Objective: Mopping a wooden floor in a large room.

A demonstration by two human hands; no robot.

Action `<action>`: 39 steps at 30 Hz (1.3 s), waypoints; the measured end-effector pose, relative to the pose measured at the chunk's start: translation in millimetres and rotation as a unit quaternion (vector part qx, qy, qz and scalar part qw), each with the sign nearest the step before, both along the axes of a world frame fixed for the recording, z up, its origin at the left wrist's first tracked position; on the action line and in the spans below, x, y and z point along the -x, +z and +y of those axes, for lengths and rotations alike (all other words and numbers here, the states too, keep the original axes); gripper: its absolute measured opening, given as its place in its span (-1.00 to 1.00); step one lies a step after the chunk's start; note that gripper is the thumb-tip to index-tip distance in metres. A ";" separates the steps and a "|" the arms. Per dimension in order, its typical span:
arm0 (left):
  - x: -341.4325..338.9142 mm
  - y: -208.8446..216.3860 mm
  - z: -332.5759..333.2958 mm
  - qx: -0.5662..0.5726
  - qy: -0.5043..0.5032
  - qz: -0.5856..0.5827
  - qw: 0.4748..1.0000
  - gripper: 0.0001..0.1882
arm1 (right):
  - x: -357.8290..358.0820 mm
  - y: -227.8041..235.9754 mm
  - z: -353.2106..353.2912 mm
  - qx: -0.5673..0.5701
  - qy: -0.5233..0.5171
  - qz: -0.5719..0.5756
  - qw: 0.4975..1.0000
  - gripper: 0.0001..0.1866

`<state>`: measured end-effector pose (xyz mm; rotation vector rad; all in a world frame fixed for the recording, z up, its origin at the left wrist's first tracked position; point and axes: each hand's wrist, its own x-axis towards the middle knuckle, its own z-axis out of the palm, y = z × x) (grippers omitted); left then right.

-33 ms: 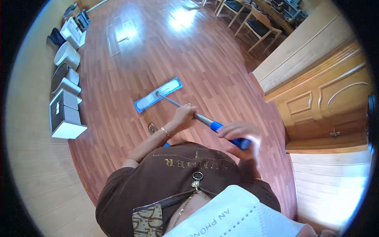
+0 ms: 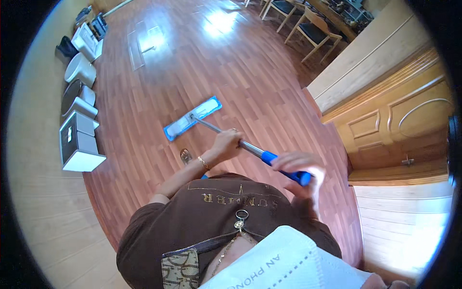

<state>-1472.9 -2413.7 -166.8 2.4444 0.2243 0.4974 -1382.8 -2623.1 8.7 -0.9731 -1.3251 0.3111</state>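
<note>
Plainly, in the head view, we find a flat mop (image 2: 208, 125) set slantwise across the middle of the scene, its long head (image 2: 179, 127) lying on the wood-look floor (image 2: 260, 115) far of our hands and its pole running near and to the right. Our left hand (image 2: 226, 144) is closed around the metal pole (image 2: 251, 147), thumb and fingers wrapped. Our right hand (image 2: 301, 166) is about half open, its fingers laid over the blue grip (image 2: 270, 158) near the end and its thumb apart below; whether it truly clasps the grip, we cannot tell. We judge the mop light for its length, the slim pole stiff, the blue-edged pad soft and the joint at its middle likely to swivel, so the head may tip if we lift it. The bare metal looks smooth and could slip in a damp palm, while the blue grip seems the surer hold; we would take hold with one hand there and the other partway down the pole. Nothing about it looks fragile. Near the head, just to its near side, is a sandalled foot (image 2: 185, 155), and a wooden door (image 2: 385, 130) stands well to the right.
</note>
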 end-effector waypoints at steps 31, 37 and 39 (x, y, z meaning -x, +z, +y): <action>-34.6 -95.4 321.7 0.047 0.003 0.060 0.997 -0.80 | 24.0 -85.9 297.9 0.145 -0.117 0.101 0.977 -0.97; 8.9 -4.8 302.1 0.141 -0.103 0.035 0.984 -0.82 | 34.3 21.6 305.2 0.169 -0.011 -0.056 0.984 -0.75; 12.1 4.2 301.7 0.131 -0.129 0.054 0.981 -0.83 | 26.7 27.7 306.3 0.140 0.026 -0.088 0.986 -0.69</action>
